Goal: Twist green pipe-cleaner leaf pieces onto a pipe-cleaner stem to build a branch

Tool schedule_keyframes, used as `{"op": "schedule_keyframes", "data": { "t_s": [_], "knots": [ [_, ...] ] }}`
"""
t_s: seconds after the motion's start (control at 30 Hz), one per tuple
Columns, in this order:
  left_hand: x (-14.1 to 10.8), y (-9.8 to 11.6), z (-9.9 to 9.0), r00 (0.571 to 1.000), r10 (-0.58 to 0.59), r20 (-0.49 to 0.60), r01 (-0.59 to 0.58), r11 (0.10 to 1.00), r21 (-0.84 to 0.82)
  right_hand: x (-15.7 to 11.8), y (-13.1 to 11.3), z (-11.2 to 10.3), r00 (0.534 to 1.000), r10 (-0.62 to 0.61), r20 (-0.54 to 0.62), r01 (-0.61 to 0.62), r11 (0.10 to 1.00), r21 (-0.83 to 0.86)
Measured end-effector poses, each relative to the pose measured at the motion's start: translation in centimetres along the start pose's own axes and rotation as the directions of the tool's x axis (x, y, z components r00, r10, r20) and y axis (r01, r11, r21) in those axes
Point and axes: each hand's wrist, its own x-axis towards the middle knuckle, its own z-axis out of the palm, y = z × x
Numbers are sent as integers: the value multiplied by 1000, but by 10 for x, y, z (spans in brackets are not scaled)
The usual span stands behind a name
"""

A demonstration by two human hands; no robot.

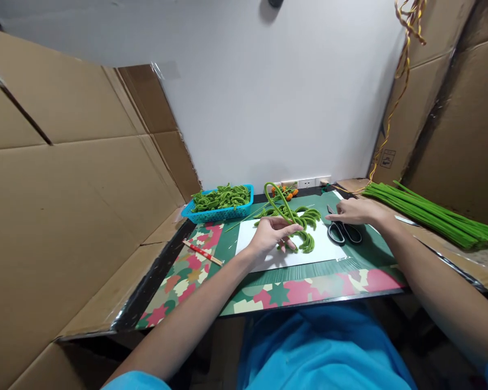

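My left hand (274, 234) pinches a green chenille stem (273, 189) that bends into a tall loop above my fingers. Beneath it, curled green chenille pieces (308, 242) lie bunched on a white sheet of paper (248, 238). Part of the bunch is hidden behind my left hand. To the right, my right hand (346, 211) is closed over the middle of a pair of black-handled scissors (336, 234), whose finger loops point towards me. A blade tip shows past my fingers.
A blue basket (219, 215) heaped with curled green pieces stands at the back left. Long straight green stems (435, 215) lie at the right. A red-wrapped chopstick packet (203, 253) rests at the left; orange flower-like pieces (287, 192) lie behind. Cardboard walls (85, 179) flank the table.
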Motion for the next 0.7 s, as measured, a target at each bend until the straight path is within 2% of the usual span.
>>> {"op": "schedule_keyframes", "data": {
  "t_s": [0.1,0.2,0.37,0.6,0.7],
  "knots": [
    [0,0,0,1000,4,-23,-4,1000,-10,1,-10,3,998,21,52,-20,1000,-18],
    [1,-1,-1,999,7,-36,-7,1000,-2,2,-16,2,997,58,41,-57,998,-19],
    [1,0,-2,1000,4,-17,-4,1000,16,6,-11,4,994,90,-61,-89,996,25],
    [-1,3,0,1000,-10,-2,10,999,34,15,3,13,991,35,-128,-30,999,42],
    [-1,3,0,1000,5,18,-6,999,44,19,8,15,975,44,-220,-39,999,28]
  ]
}}
